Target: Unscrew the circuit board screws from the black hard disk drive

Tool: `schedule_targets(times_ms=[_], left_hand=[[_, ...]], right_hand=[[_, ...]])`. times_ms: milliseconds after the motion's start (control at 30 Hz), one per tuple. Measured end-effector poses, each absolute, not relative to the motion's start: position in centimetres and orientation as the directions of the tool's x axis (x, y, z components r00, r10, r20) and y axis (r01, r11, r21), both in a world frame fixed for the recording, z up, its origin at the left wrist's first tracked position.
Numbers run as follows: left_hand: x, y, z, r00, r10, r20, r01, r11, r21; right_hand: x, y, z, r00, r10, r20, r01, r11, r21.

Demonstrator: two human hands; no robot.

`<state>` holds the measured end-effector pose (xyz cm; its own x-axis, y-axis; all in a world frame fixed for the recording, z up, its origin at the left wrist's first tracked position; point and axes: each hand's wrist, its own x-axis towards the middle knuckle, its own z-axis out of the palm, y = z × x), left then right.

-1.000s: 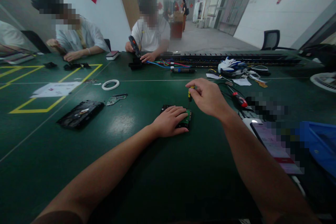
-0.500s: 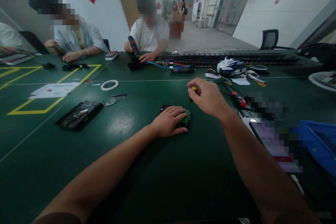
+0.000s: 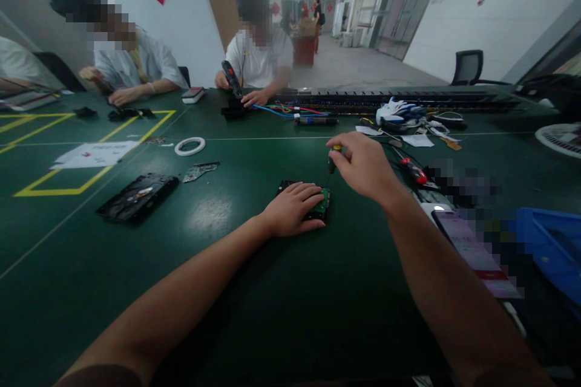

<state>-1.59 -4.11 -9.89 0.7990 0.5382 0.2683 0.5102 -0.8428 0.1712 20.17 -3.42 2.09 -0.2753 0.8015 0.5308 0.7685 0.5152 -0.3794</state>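
My left hand (image 3: 295, 208) lies flat across a hard drive (image 3: 324, 204) on the table, fingers stretched over its green circuit board and thumb along the near edge. Much of the drive is under the palm. Above the drive's far right corner, my right hand (image 3: 365, 163) holds a small screwdriver (image 3: 332, 162) with a yellow-topped dark handle, pinched between thumb and fingers. The screwdriver stands nearly upright, its thin shaft pointing down at the drive's edge. Whether the tip sits in a screw is too small to tell.
An opened black drive casing (image 3: 138, 196), a loose circuit board (image 3: 201, 172) and a tape roll (image 3: 190, 146) lie left. To the right are a red-black screwdriver (image 3: 414, 170), a phone (image 3: 472, 248), a blue bin (image 3: 551, 254) and gloves (image 3: 399, 112). Co-workers sit opposite.
My right fingers have shifted on the screwdriver, so more of its dark handle shows below them. My left hand and the hard drive have stayed in place.
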Motion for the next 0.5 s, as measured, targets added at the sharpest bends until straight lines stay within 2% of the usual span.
schedule_targets(times_ms=[500], left_hand=[[-1.55, -4.07, -9.86, 0.804, 0.526, 0.276, 0.505, -0.85, 0.148]], right_hand=[[19.89, -3.35, 1.95, -0.291, 0.788, 0.543, 0.75, 0.54, -0.382]])
